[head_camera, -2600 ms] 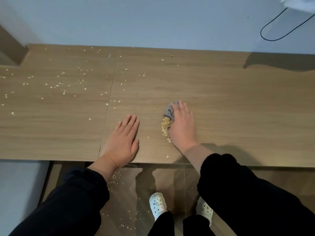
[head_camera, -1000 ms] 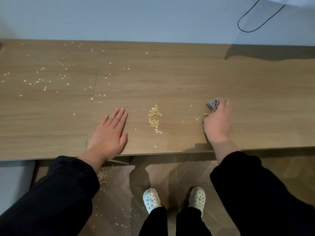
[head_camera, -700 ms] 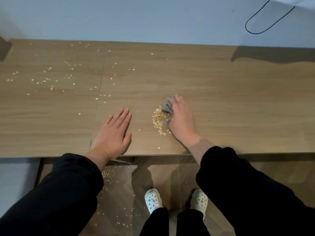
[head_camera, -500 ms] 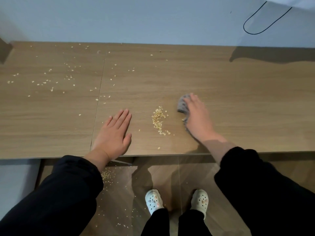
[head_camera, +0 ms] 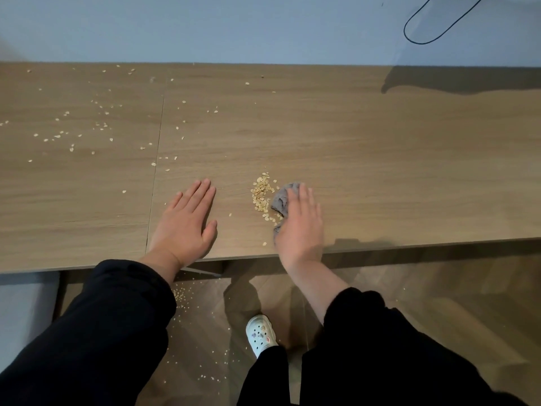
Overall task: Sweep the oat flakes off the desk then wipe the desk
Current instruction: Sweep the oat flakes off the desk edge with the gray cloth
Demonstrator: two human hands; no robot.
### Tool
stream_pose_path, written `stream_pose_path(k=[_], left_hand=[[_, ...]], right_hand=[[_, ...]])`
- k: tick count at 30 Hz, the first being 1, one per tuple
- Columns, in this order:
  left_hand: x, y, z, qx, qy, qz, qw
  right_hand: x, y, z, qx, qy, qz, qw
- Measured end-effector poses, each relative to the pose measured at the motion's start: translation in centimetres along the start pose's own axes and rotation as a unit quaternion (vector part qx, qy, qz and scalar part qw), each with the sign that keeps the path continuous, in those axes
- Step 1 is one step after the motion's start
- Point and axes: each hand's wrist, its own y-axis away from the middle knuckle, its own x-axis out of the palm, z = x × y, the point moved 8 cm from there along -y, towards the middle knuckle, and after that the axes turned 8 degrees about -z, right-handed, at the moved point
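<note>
A small heap of oat flakes [head_camera: 261,194] lies near the front edge of the wooden desk [head_camera: 380,159]. My right hand [head_camera: 300,224] presses a grey cloth [head_camera: 281,200] flat on the desk, its left edge touching the heap; most of the cloth is hidden under the palm. Left of the heap, my left hand [head_camera: 184,224] rests flat on the desk with straight fingers and holds nothing. Loose scattered flakes [head_camera: 73,133] cover the left part of the desk.
A seam [head_camera: 156,162] splits the desk into two panels. A wall stands behind the desk, with a black cable [head_camera: 421,33] hanging at the upper right. Fallen flakes [head_camera: 181,297] lie on the wooden floor below, beside my white shoe [head_camera: 259,335].
My right hand slid the cloth leftward again, back against the oat heap. The left hand stayed put. The camera shifted slightly.
</note>
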Motion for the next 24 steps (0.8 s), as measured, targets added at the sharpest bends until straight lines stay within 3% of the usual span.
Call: stream_pose_path(k=[3,8,14,19,24], left_hand=[[0.0,0.0,-0.1,-0.001,-0.005,0.006,1.000],[-0.1,0.1,-0.1,-0.003,-0.013,0.012,1.000],[-0.2,0.1,-0.1,-0.004,0.003,0.008,1.000],[-0.4,0.1,0.0,-0.011,0.010,0.006,1.000],[-0.6,0.0,0.1,-0.021,0.018,0.013,1.000]], right_hand=[[-1.0,-0.2,-1.6,0.015,-0.018,-0.017,1.000],[-3.1,0.6,-10.0,0.129,-0.049,-0.081,0.987],[-2.6,0.6,-9.7,0.116,-0.046,-0.055,0.991],[-2.8,0.5,-9.3,0.061,-0.016,-0.110,0.992],[-2.6,0.3,-9.3,0.093,0.014,-0.098,0.991]])
